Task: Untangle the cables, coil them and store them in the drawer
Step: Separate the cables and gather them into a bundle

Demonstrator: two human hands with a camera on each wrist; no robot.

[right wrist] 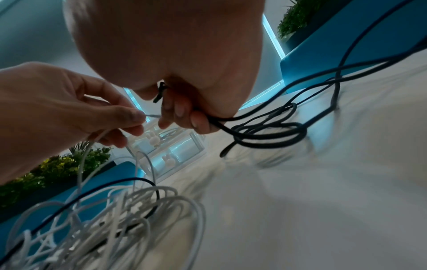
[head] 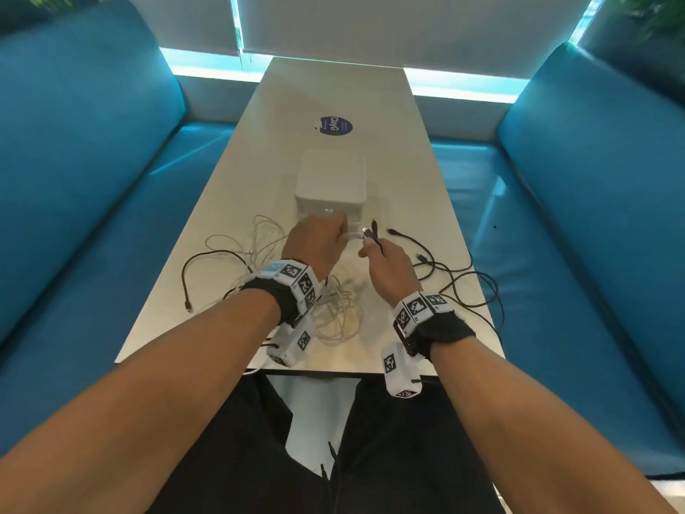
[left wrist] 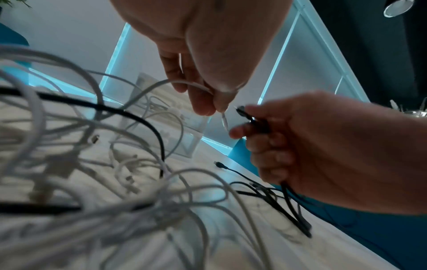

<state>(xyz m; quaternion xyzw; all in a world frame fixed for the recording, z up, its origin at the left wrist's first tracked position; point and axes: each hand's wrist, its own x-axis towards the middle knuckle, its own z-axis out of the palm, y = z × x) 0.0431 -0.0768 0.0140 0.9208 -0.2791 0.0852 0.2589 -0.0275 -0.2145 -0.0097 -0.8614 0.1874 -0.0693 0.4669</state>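
Note:
A tangle of white cables lies on the near left of the table, with a black cable looped through it. My left hand pinches the plug end of a white cable. My right hand grips black cables, their plugs sticking up above the fist. Both hands hover just in front of the small white drawer box, whose drawers look shut.
Loose black cable loops spread over the right side of the pale table to its edge. A round dark sticker lies beyond the box. Blue sofas flank the table on both sides.

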